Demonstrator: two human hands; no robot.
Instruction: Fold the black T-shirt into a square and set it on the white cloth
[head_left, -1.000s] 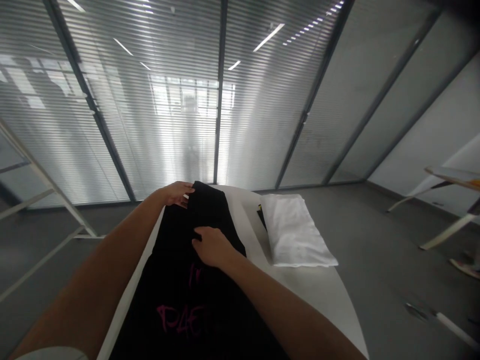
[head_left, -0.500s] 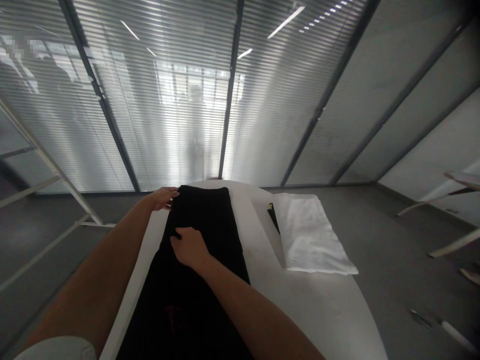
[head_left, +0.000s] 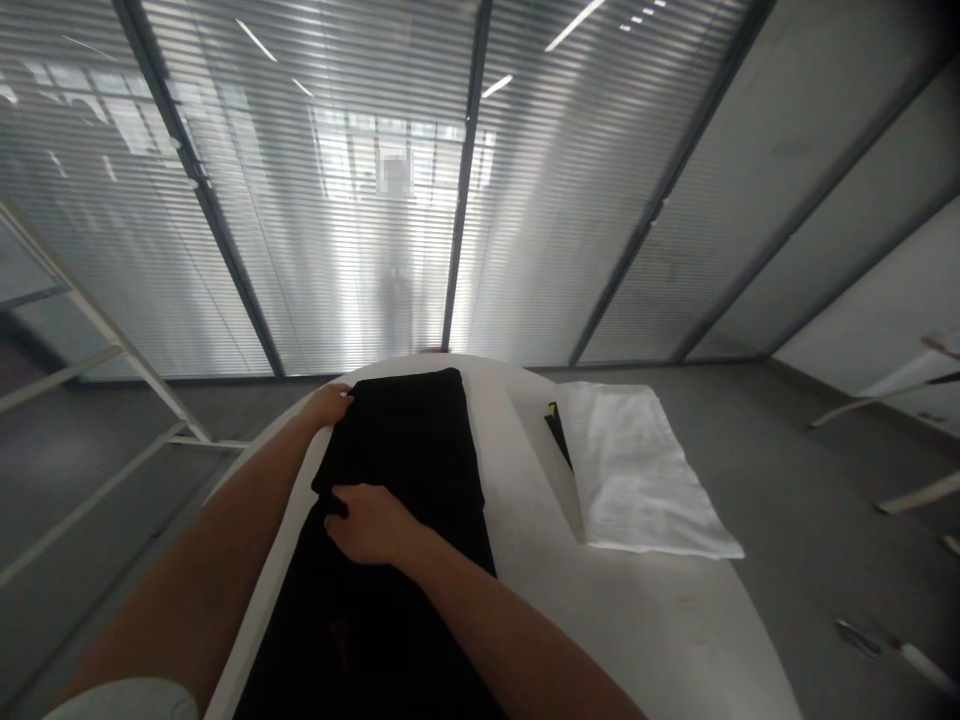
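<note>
- Black cloth (head_left: 409, 430): on the white table (head_left: 540, 570), running from the bottom of the view up near the far edge. Long axis points away from the person, so both arms reach forward along it.
- Left hand (head_left: 328, 405): at the cloth's far left corner. Probably there to control that corner and keep the far edge straight.
- Left fingers: tips meet the cloth edge, the rest partly out of sight. Can't tell if they pinch the fabric or only rest against it.
- Right hand (head_left: 369, 523): over the cloth, nearer the person, right forearm crossing above it. Sits by the left edge, at a notch in the outline. My read: a second control point on the same side as the left hand, so that edge is managed at two places.
- Right fingers: curled, thumb and forefinger parted by a dark gap. Can't tell if fabric is caught between them.
- Faint reddish mark (head_left: 341, 640) on the near part of the cloth; too dim to read.
- White cloth (head_left: 645, 480): flat on the table's right side, well apart from the black one, presumably to leave the working strip free. Near right corner reaches the table edge.
- Dark item with a yellow spot (head_left: 559, 437): pokes out from the white cloth's left side; mostly covered, can't identify.
</note>
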